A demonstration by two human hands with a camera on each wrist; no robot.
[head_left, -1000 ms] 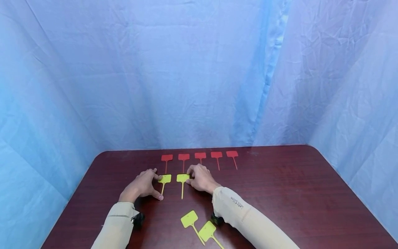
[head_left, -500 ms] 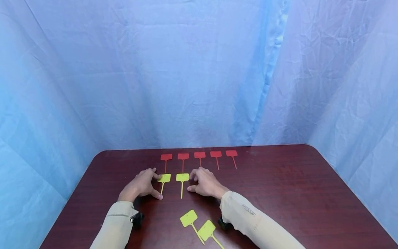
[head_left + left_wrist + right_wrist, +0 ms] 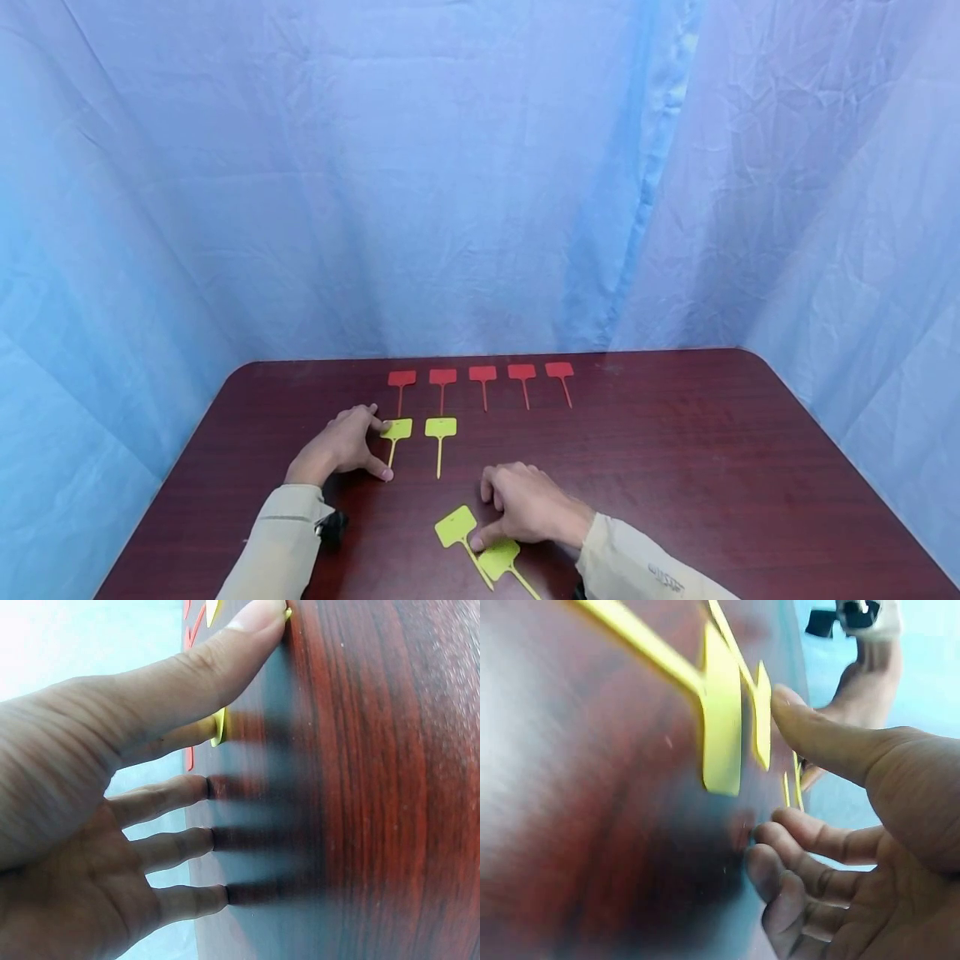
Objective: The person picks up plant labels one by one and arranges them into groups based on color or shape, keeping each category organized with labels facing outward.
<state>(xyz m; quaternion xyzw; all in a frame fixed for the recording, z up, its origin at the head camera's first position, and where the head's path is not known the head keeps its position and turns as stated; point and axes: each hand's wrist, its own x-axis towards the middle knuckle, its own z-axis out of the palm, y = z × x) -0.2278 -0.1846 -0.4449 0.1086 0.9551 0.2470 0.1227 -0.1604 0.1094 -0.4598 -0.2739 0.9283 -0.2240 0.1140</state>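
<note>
My left hand [image 3: 341,443] rests on the table with fingers spread. Its index finger touches the head of a yellow plant tag [image 3: 400,429], and its thumb lies at the lower end of the stem. Just right of that, a second yellow tag [image 3: 440,427] lies flat, untouched. My right hand [image 3: 531,505] hovers over two loose yellow tags, thumb extended and other fingers loosely bent, holding nothing. The farther loose tag [image 3: 454,527] and the nearer one [image 3: 499,562] lie slanted, stem of one against the other's head; my thumb partly covers the nearer head.
Along the far side of the dark wooden table [image 3: 675,467] lies a row of several red tags [image 3: 482,373], stems toward me. Behind and beside the table hang light blue curtains [image 3: 465,183].
My right hand has left the second yellow tag and come back toward me and to the right, over the loose tags. My left hand has stayed in place.
</note>
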